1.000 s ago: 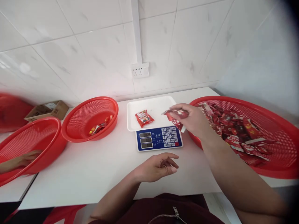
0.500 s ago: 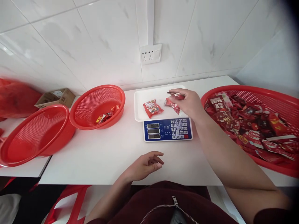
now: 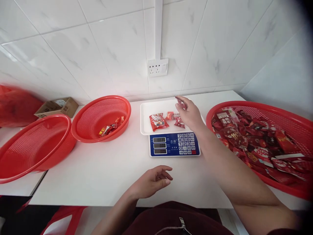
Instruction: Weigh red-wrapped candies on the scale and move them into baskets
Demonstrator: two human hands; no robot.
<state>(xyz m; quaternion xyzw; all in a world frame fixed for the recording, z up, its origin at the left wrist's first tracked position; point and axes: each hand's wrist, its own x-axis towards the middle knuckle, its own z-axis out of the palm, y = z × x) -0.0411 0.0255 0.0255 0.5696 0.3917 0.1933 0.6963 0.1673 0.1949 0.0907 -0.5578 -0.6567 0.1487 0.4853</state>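
Observation:
My right hand (image 3: pixel 190 114) is over the right part of the white tray (image 3: pixel 144 130) of a blue-fronted weighing scale (image 3: pixel 174 151). Its fingers are closed round a dark red candy packet (image 3: pixel 181 103), mostly hidden by the hand. On the tray lie a larger red snack packet (image 3: pixel 158 122), a small red-orange packet (image 3: pixel 170 115) and a dark red candy (image 3: pixel 179 122) partly beside my wrist. My left hand (image 3: pixel 153 182) hovers above the white table in front of the scale, fingers apart and holding nothing.
At the right, a big red basket (image 3: pixel 244 103) holds many red-wrapped candies. Left of the scale stands a red basket (image 3: pixel 83 116) with several packets, and farther left another red basket (image 3: pixel 14 140). Behind them are a cardboard box (image 3: pixel 69 107) and a red bag (image 3: pixel 17 106).
A small red-orange packet now lies on the tray that did not show before, and the scale's top reading has changed. My right hand still holds a dark packet. The view has tilted up slightly.

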